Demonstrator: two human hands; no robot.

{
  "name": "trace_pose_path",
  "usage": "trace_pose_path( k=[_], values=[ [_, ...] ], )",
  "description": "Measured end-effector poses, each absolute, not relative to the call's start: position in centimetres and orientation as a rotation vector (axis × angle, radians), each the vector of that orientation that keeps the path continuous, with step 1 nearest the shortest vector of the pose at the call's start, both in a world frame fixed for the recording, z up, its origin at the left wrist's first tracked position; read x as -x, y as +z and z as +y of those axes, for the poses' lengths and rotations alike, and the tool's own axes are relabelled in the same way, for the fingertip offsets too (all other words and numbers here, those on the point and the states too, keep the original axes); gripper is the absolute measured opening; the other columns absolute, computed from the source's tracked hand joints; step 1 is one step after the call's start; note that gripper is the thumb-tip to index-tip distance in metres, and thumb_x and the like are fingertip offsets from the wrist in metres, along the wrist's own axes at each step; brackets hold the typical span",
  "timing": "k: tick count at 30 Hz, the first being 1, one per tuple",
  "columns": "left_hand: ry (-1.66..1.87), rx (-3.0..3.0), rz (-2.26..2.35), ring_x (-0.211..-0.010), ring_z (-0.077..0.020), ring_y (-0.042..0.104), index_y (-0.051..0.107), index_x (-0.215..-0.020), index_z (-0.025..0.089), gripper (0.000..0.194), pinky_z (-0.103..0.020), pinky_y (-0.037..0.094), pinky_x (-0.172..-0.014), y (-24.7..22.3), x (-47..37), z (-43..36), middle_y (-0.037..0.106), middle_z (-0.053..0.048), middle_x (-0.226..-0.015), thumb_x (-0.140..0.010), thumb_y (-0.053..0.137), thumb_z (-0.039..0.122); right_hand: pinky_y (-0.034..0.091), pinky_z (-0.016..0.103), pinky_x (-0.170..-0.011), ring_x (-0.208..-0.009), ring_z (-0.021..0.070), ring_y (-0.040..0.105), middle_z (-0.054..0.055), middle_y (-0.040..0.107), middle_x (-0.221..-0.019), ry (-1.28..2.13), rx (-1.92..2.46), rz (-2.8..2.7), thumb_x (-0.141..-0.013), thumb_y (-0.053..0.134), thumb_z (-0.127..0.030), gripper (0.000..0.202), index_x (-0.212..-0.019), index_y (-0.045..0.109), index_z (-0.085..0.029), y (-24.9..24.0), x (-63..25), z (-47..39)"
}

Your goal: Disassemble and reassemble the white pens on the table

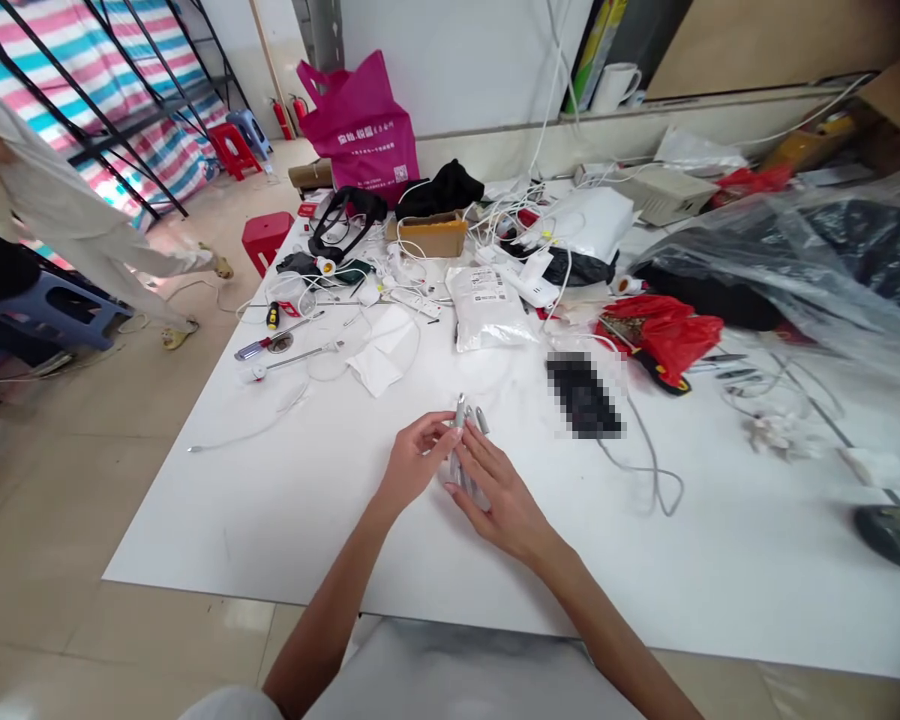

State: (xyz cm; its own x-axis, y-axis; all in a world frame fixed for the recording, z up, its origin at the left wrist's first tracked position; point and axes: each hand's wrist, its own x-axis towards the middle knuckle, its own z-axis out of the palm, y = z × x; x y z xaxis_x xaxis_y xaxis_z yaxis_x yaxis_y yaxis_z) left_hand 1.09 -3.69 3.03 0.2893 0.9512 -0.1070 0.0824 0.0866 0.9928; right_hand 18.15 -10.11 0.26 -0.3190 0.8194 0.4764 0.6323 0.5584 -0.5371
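Several slim silver-grey pieces with rounded ends are bunched together between my hands, low over the front middle of the table. My left hand is closed, thumb and fingers pinching one upright piece. From the other side my right hand curves round the bunch, its fingers pressed against the pieces and its thumb lower down. The fingers partly cover the pieces, so their exact kind does not show. A pixelated dark device with a grey cable lies to the right of my hands.
The white table carries screwdrivers, a white tissue, a white plastic packet and a red bag. Tangled cables, a small cardboard box and a magenta bag stand behind. A person is at left.
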Motion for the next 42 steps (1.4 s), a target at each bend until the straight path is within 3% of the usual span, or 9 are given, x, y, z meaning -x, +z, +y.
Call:
trace_pose_path(
  k=[9,16,20,27,31,35,38,42],
  values=[
    [1.014,-1.108,1.232,-0.087,-0.0180,0.070,0.074,-0.111,0.020,0.033,-0.031,0.057,-0.082,0.7,1.2,-7.9,0.075,-0.005,-0.091,-0.090,0.074,0.046,0.045,0.056,-0.124,-0.159,0.0289,0.031,0.009,0.032,-0.171,0.434,1.031,-2.260,-0.105,0.055,-0.024,0.068,-0.167,0.028,-0.029,-0.1,-17.7,-11.3],
    [1.051,-1.089,1.263,-0.091,-0.0182,0.072,0.075,-0.113,0.019,0.036,-0.031,0.058,-0.086,1.2,0.8,-7.3,0.078,-0.007,-0.097,-0.089,0.075,0.046,0.050,0.051,-0.120,-0.154,0.0265,0.043,0.010,0.049,-0.162,0.399,1.039,-2.193,-0.105,0.053,-0.020,0.067,-0.166,0.030,-0.030,-0.1,-18.5,-11.4],
    [1.032,-1.111,1.205,-0.094,-0.0201,0.074,0.076,-0.106,0.019,0.033,-0.031,0.058,-0.088,2.1,-0.3,-6.4,0.080,-0.008,-0.101,-0.088,0.076,0.046,0.058,0.048,-0.108,-0.135,0.0274,0.061,0.014,0.062,-0.146,0.361,1.039,-2.132,-0.101,0.063,-0.026,0.066,-0.162,0.039,-0.030,0.1,-19.7,-10.2],
    [1.101,-1.062,1.264,-0.071,-0.0180,0.073,0.076,-0.089,0.018,0.031,-0.030,0.057,-0.072,3.5,-3.0,-5.0,0.079,-0.005,-0.080,-0.087,0.077,0.049,0.059,0.047,-0.103,-0.122,0.0269,0.066,0.011,0.067,-0.134,0.328,1.007,-2.098,-0.097,0.070,-0.034,0.065,-0.158,0.045,-0.035,1.0,-21.9,-7.4],
    [1.043,-1.213,1.197,-0.090,-0.0220,0.076,0.080,-0.104,0.021,0.030,-0.033,0.058,-0.084,3.5,-4.0,-5.1,0.081,-0.006,-0.096,-0.093,0.070,0.048,0.060,0.046,-0.101,-0.119,0.0273,0.067,0.011,0.068,-0.132,0.322,1.031,-2.064,-0.094,0.074,-0.038,0.067,-0.156,0.048,-0.033,1.3,-23.3,-6.8],
    [0.895,-1.483,1.111,-0.109,-0.0242,0.073,0.080,-0.116,0.026,0.027,-0.037,0.055,-0.099,3.1,-4.4,-6.0,0.079,-0.006,-0.115,-0.098,0.065,0.041,0.060,0.044,-0.098,-0.113,0.0262,0.069,0.011,0.069,-0.126,0.303,1.073,-1.982,-0.094,0.074,-0.033,0.052,-0.144,0.060,-0.030,1.0,-25.3,-7.0],
    [0.967,-1.735,1.230,-0.109,-0.0240,0.068,0.078,-0.114,0.027,0.024,-0.039,0.054,-0.098,1.9,-4.2,-6.4,0.076,-0.007,-0.112,-0.101,0.061,0.036,0.059,0.042,-0.096,-0.109,0.0251,0.069,0.010,0.068,-0.121,0.275,1.200,-1.915,-0.098,0.068,-0.028,0.036,-0.134,0.066,-0.029,0.1,-26.9,-7.3],
    [0.988,-1.929,1.553,-0.099,-0.0240,0.062,0.069,-0.123,0.025,0.026,-0.041,0.053,-0.091,-0.3,-3.1,-6.5,0.068,-0.008,-0.101,-0.101,0.059,0.035,0.056,0.042,-0.087,-0.095,0.0242,0.066,0.010,0.068,-0.106,0.206,1.426,-1.924,-0.102,0.057,-0.025,0.029,-0.129,0.067,-0.022,-1.7,-28.3,-7.4]
  ],
)
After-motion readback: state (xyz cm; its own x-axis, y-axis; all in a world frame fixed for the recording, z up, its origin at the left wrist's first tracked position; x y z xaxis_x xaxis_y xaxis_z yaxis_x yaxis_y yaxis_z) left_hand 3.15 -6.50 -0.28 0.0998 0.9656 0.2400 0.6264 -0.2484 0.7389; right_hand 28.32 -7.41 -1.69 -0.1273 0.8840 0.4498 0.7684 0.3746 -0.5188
